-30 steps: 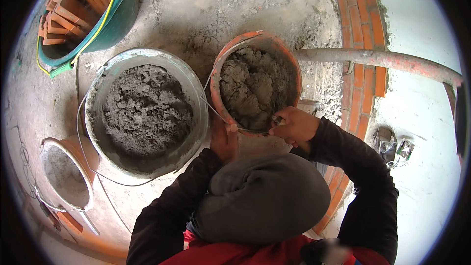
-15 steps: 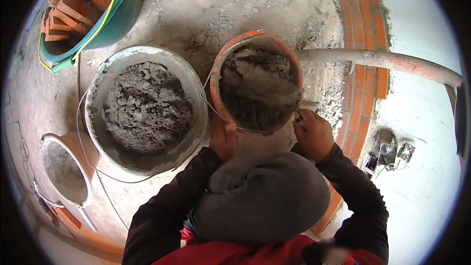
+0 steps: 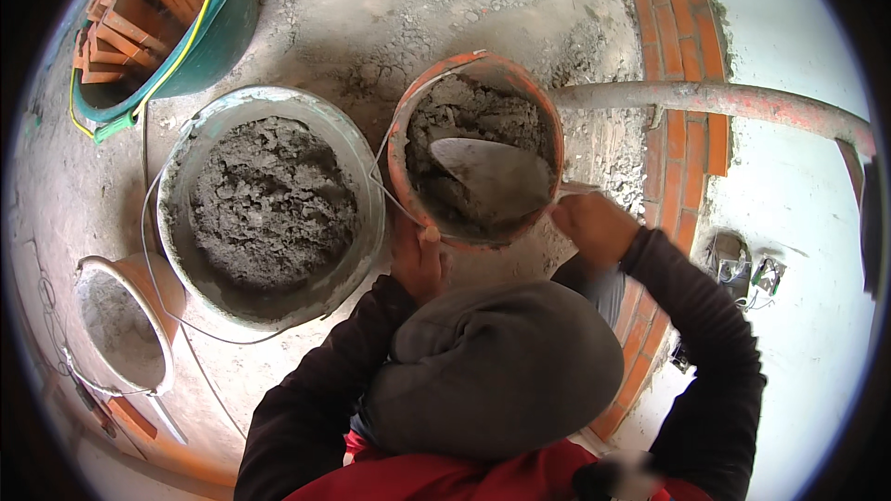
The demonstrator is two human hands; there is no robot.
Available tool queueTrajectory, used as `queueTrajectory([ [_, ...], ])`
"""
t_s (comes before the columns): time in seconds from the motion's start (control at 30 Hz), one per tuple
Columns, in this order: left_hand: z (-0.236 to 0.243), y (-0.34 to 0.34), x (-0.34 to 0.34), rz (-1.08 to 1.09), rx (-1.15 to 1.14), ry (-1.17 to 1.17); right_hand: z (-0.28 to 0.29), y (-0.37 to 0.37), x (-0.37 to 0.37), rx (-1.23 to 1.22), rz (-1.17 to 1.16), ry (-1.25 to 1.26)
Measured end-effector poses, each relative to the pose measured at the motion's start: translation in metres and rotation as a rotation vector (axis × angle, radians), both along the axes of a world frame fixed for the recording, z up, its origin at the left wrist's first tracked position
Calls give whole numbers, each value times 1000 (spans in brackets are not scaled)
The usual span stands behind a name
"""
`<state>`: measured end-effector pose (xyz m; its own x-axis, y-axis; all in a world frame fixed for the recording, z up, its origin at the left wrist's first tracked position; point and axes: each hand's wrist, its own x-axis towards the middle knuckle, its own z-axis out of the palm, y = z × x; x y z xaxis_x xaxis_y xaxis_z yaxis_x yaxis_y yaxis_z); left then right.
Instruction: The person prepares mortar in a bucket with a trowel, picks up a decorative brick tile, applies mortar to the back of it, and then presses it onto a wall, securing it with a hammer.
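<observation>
An orange bucket (image 3: 555, 111) holds grey mortar (image 3: 464, 107) and stands in front of me. My left hand (image 3: 419, 260) is closed at its near left side, by the wire handle, steadying the rim; its fingertips are partly hidden. My right hand (image 3: 599, 225) is shut on a trowel (image 3: 497, 172), the grip hidden inside the fist. The trowel's broad, mortar-smeared blade lies tilted inside the bucket, over the mortar, its tip toward the left wall.
Left of the orange bucket stands a larger grey bucket (image 3: 176, 213) of crumbly mortar. A smaller bucket (image 3: 167, 301) leans beyond it. A green tub (image 3: 227, 32) holds orange bricks (image 3: 139, 23). A pipe (image 3: 715, 97) crosses a brick row (image 3: 682, 144) on the right.
The trowel blade, blurred before, now shows plainly in the orange bucket. My right hand has shifted slightly, its elbow swinging outward to the right. My left hand stays at the bucket.
</observation>
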<state>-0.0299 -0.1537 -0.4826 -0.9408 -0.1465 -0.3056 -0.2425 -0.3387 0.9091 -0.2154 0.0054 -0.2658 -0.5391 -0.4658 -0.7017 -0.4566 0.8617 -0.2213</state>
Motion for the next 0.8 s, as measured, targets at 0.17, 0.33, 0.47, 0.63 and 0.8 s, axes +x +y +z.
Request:
queueTrajectory([
  [0.17, 21, -18, -11, 59, 53, -22, 64, -36, -51, 383, 206, 39],
  [0.33, 28, -12, -18, 106, -92, 131, 27, -39, -11, 338, 193, 108],
  [0.47, 14, -10, -7, 15, -15, 26, 45, -41, 6, 362, 274, 184],
  [0.63, -7, -12, -10, 81, -469, 223, 89, -55, -20, 307, 430, 509],
  [0.8, 37, -11, -13, 40, 280, -56, 5, -66, -7, 55, 654, 586],
])
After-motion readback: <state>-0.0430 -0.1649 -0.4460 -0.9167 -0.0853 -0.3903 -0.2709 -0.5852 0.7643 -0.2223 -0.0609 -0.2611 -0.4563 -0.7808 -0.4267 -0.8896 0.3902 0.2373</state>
